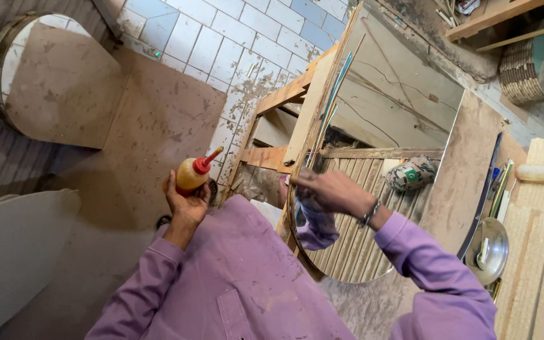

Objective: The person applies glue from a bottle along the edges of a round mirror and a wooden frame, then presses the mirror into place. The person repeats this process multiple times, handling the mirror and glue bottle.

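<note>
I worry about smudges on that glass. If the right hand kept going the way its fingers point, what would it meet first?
The right hand points left along the round mirror. Its fingertips are already at the mirror's wooden left rim; past that, probably the wooden frame, though depth is unclear.

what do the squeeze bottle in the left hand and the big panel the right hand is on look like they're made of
The squeeze bottle in the left hand looks like soft translucent plastic, yellowish from its contents, with a glossy red nozzle cap. The panel under the right hand is a mirror: smooth reflective glass that shows the purple sleeve and slatted boards, with a rounded lower edge. Its backing cannot be seen.
</note>
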